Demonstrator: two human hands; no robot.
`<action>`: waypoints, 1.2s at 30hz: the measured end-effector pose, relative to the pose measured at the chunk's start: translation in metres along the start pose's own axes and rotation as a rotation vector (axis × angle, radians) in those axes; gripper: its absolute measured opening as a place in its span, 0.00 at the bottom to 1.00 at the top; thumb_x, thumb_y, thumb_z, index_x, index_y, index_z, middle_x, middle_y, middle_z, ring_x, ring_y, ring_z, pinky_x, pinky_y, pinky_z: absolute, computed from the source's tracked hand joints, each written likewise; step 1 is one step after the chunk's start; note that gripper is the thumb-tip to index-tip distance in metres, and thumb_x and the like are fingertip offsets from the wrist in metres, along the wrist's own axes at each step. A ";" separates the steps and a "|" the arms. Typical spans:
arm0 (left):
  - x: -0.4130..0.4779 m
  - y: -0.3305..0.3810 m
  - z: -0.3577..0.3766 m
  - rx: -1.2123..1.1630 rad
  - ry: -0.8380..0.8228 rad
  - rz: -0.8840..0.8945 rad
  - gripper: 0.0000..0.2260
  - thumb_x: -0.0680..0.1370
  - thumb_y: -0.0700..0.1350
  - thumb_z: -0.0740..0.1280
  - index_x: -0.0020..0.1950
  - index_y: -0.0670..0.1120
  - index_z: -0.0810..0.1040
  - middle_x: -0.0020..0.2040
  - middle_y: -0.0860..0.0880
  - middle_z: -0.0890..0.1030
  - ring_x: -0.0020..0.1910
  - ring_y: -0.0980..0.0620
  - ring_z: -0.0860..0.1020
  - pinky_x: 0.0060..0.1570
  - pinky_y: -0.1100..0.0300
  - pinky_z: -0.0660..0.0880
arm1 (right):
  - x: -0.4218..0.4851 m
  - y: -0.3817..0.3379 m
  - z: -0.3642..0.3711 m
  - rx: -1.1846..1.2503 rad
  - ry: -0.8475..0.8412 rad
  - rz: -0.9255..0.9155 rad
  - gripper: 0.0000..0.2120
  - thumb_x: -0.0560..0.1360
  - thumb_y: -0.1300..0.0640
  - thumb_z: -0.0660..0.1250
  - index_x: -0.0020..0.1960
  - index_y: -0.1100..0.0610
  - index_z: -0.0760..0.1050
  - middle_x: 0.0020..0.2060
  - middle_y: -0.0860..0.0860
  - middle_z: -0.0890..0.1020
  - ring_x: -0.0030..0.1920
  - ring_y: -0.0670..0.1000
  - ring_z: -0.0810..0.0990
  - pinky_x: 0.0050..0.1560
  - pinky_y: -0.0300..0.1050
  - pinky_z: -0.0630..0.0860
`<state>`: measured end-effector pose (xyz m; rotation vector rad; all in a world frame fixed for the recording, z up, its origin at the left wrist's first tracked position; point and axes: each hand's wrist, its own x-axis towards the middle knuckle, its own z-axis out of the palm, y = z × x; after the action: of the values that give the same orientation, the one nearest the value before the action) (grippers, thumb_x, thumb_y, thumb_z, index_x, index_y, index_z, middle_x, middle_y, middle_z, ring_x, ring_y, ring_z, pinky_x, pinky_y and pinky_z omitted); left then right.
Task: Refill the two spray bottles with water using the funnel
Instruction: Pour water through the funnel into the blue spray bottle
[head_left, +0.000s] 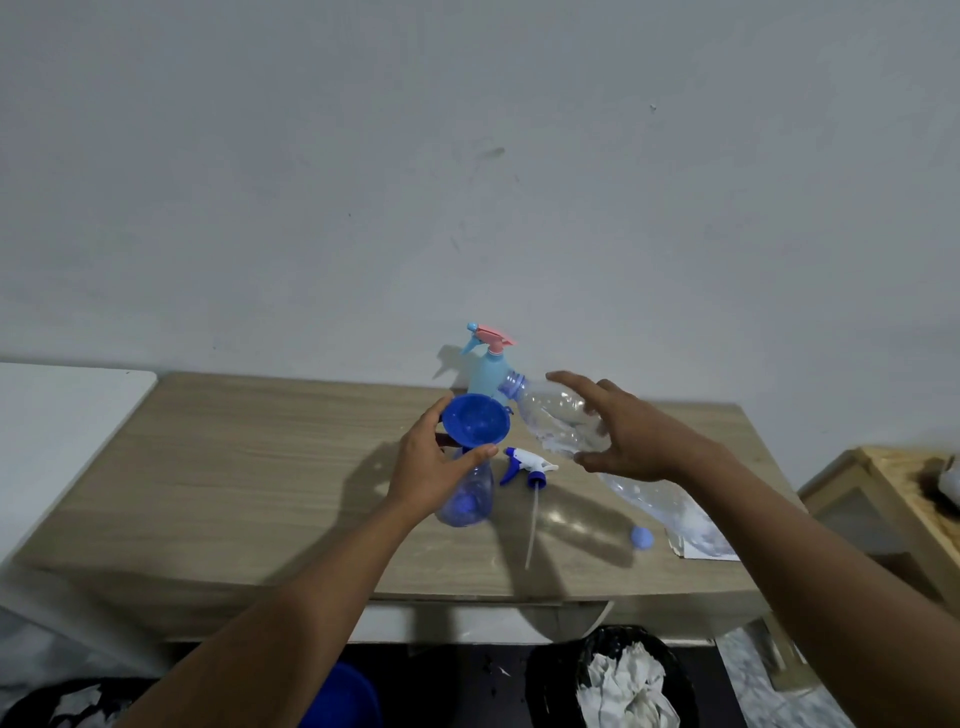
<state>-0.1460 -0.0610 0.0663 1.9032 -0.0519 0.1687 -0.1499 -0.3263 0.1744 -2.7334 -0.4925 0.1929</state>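
A clear spray bottle (467, 499) stands open on the wooden table (234, 467) with a blue funnel (475, 420) in its neck. My left hand (431, 467) grips the bottle's neck just under the funnel. My right hand (634, 431) holds a large clear water bottle (561, 415), tilted with its uncapped mouth just beside the funnel's rim. The clear bottle's white and blue spray head (530, 465), with its long tube, lies on the table beside it. A light blue spray bottle (485, 376) with a pink trigger stands behind, against the wall.
A small blue cap (642, 537) lies on the table near the right front. A wooden cabinet (883, 499) stands to the right. Below the table's front edge sit a black basket with crumpled white paper (631, 680) and a blue tub (343, 696).
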 end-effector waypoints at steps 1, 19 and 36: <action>0.000 0.000 0.000 -0.002 0.002 -0.002 0.37 0.64 0.58 0.81 0.69 0.54 0.72 0.59 0.58 0.80 0.50 0.65 0.80 0.51 0.62 0.79 | -0.001 0.004 0.001 0.069 0.059 -0.006 0.48 0.69 0.52 0.76 0.75 0.30 0.49 0.56 0.51 0.73 0.51 0.52 0.79 0.55 0.50 0.78; -0.006 -0.002 0.004 0.001 -0.016 0.018 0.34 0.64 0.48 0.83 0.65 0.57 0.71 0.58 0.61 0.78 0.57 0.64 0.75 0.46 0.77 0.72 | -0.023 0.074 0.046 0.512 0.721 0.315 0.50 0.66 0.59 0.82 0.75 0.44 0.54 0.63 0.51 0.73 0.58 0.54 0.78 0.55 0.49 0.77; -0.020 -0.062 0.001 -0.021 -0.046 -0.096 0.43 0.63 0.51 0.83 0.74 0.53 0.67 0.65 0.59 0.75 0.62 0.55 0.76 0.59 0.51 0.77 | -0.027 0.008 0.091 0.530 0.913 0.121 0.23 0.74 0.59 0.75 0.65 0.56 0.71 0.53 0.50 0.73 0.51 0.50 0.76 0.50 0.51 0.77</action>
<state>-0.1578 -0.0426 0.0050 1.8839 0.0061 0.0593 -0.1897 -0.3140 0.0884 -2.0292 0.0001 -0.7539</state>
